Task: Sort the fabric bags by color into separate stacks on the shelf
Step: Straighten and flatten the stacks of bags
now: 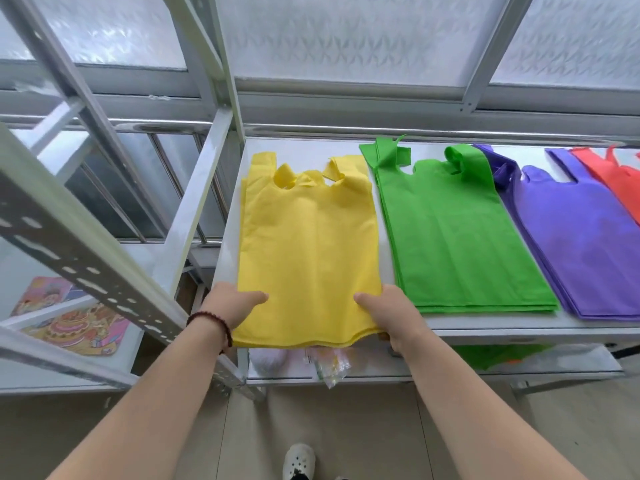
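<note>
A stack of yellow fabric bags (308,237) lies on the white shelf (485,329), its near edge hanging over the shelf's front. My left hand (230,304) grips the stack's near left corner, thumb on top. At the near right corner, my right hand (391,315) holds it the same way. To the right lie a green stack (453,233), then a purple stack (585,244), and a red stack (620,178) cut off by the frame's right edge.
A lower shelf (381,370) holds a plastic packet, a white object and green fabric. On the left stands a second metal rack (76,251) with colourful printed sheets (72,323). Frosted windows are behind the shelf. A white shoe (298,460) is on the tiled floor.
</note>
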Action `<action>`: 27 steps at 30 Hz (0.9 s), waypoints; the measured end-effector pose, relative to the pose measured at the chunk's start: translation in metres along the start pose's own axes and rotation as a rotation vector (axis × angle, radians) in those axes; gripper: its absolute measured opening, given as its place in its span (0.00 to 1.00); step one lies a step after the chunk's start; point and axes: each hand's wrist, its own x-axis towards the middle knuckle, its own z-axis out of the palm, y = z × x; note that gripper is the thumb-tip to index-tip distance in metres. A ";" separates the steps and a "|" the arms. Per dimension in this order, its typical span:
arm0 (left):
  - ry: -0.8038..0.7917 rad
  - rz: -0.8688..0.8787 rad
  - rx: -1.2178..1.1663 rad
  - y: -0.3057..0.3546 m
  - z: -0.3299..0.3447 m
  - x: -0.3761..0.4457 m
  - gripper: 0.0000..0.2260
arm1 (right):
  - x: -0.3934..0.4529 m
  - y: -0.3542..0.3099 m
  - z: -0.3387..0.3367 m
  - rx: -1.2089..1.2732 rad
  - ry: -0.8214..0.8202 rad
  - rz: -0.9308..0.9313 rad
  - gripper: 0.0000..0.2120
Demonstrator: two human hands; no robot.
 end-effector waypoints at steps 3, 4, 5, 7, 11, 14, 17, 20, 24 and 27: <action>-0.021 0.021 0.039 0.002 0.005 -0.004 0.20 | -0.006 0.007 0.001 -0.031 0.075 -0.119 0.06; -0.010 0.028 0.007 0.002 0.007 -0.006 0.17 | -0.008 0.009 0.002 0.000 0.080 -0.141 0.05; -0.003 0.037 -0.037 0.000 0.008 -0.006 0.15 | -0.010 0.010 0.002 0.038 0.079 -0.157 0.06; -0.042 -0.005 -0.177 -0.003 0.010 -0.012 0.15 | -0.011 0.014 0.003 0.087 0.090 -0.177 0.05; -0.336 -0.374 -0.671 -0.013 0.008 -0.029 0.06 | -0.011 0.022 -0.001 0.069 0.096 -0.189 0.04; -0.369 -0.411 -0.804 -0.024 0.005 -0.028 0.03 | -0.012 0.034 -0.008 0.088 0.027 -0.138 0.05; -0.311 -0.369 -0.841 -0.036 0.006 -0.033 0.02 | -0.016 0.050 -0.014 0.088 0.007 -0.109 0.09; -0.363 -0.371 -0.828 -0.046 0.009 -0.040 0.05 | -0.022 0.059 -0.015 0.210 -0.060 -0.051 0.09; -0.392 -0.350 -0.838 -0.049 0.012 -0.040 0.05 | -0.029 0.061 -0.017 0.269 -0.167 -0.021 0.08; -0.387 -0.315 -0.698 -0.049 0.011 -0.043 0.08 | -0.031 0.063 -0.025 0.233 -0.148 -0.050 0.08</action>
